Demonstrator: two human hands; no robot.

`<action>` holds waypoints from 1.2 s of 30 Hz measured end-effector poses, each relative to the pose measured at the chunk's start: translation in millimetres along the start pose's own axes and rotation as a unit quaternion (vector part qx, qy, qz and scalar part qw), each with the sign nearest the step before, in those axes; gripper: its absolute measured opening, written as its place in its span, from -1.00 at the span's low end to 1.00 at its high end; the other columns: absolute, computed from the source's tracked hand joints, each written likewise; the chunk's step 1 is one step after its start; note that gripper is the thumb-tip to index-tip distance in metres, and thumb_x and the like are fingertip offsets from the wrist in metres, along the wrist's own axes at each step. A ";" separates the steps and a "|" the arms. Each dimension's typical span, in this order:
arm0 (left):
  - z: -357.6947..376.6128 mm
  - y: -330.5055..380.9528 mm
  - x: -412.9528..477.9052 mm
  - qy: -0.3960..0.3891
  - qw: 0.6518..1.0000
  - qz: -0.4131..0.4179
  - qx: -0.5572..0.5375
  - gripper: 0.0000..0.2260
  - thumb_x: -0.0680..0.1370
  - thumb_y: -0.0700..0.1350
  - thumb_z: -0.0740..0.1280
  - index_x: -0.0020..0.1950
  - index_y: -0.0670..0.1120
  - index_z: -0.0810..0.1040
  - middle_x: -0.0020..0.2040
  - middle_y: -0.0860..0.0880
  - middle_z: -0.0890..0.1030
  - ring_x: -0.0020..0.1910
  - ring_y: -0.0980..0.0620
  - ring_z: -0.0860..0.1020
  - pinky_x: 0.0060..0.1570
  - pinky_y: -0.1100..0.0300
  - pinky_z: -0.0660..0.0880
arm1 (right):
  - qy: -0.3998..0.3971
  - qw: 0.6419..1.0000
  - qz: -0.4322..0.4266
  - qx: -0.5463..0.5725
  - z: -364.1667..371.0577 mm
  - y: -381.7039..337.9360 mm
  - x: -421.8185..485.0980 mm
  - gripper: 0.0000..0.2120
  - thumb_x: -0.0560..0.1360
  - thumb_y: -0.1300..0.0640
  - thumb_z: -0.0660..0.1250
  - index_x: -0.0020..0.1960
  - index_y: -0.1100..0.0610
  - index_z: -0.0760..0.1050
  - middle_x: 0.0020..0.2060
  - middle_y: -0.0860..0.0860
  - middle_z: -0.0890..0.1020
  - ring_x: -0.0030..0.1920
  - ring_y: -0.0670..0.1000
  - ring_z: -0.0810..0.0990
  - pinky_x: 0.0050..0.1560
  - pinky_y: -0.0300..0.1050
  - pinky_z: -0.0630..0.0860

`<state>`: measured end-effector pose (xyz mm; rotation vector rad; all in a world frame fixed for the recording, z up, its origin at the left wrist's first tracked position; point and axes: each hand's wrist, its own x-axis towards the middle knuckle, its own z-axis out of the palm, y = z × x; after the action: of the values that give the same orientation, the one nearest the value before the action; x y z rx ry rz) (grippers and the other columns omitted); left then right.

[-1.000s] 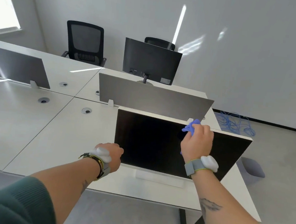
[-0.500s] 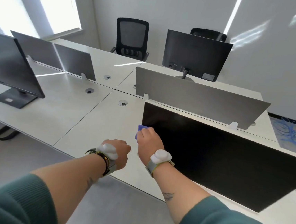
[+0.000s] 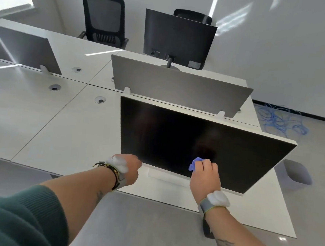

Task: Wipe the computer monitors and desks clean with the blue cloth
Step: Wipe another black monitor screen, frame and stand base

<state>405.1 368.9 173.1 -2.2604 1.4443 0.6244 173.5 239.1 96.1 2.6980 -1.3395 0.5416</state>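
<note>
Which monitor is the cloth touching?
The near white-framed monitor: the right hand presses a crumpled blue cloth on its dark screen. The far black monitor shows only its back.

We find this to be an open-plan office. White desks (image 3: 73, 130) are joined in a block, with round cable grommets (image 3: 100, 99) set in the tops and grey divider screens (image 3: 177, 84) standing between facing places. A white-framed monitor (image 3: 176, 140) stands on the near desk and a black monitor (image 3: 177, 39) on the far one. Two black mesh-backed office chairs (image 3: 104, 18) stand by the plain wall. Loose blue cable (image 3: 281, 120) lies on the grey floor, and a grey waste bin (image 3: 295, 173) stands at the desk end.
</note>
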 end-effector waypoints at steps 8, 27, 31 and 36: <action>17.6 -35.6 4.9 -0.025 0.999 0.023 0.040 -0.64 0.65 -0.08 0.11 0.43 0.10 0.41 0.40 0.12 0.42 0.34 -0.06 0.47 0.03 0.06 0.43 | -0.036 0.986 0.144 0.070 6.8 -26.6 -17.9 -0.72 0.24 0.39 0.55 -0.10 0.22 0.58 -0.19 0.15 0.54 -0.25 0.22 0.48 -0.30 -0.01 0.49; 76.9 -333.1 -11.3 -0.004 0.998 0.061 -0.013 -0.67 0.57 -0.10 0.29 0.34 0.02 0.52 0.34 0.04 0.50 0.24 -0.03 0.52 0.06 0.11 0.50 | -0.167 0.969 0.015 0.179 34.1 -423.8 41.4 -0.89 0.55 0.10 0.20 -0.02 0.02 0.50 -0.01 -0.04 0.52 0.02 0.04 0.48 -0.08 -0.09 0.45; 95.3 -387.7 -23.1 -0.005 0.997 0.015 -0.081 -0.65 0.58 0.04 0.32 0.36 0.06 0.49 0.26 0.02 0.54 0.18 -0.02 0.54 0.13 0.09 0.52 | -0.193 0.965 -0.021 0.175 45.5 -479.8 48.5 -0.92 0.54 0.09 0.20 -0.08 0.00 0.46 -0.04 -0.05 0.51 -0.03 0.04 0.48 -0.14 -0.11 0.41; 129.6 -461.7 -38.6 -0.021 0.984 -0.050 -0.168 -0.56 0.48 -0.23 0.32 0.27 0.15 0.40 0.24 0.09 0.35 0.00 -0.06 0.54 0.04 0.00 0.54 | -0.229 0.952 -0.099 0.176 72.5 -561.0 54.7 -0.89 0.55 0.07 0.21 0.00 0.00 0.51 0.00 -0.05 0.52 0.00 0.03 0.49 -0.09 -0.08 0.47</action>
<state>792.3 650.3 124.9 -2.5371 1.2725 0.9370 664.1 526.0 94.1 3.3598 -1.1115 0.1437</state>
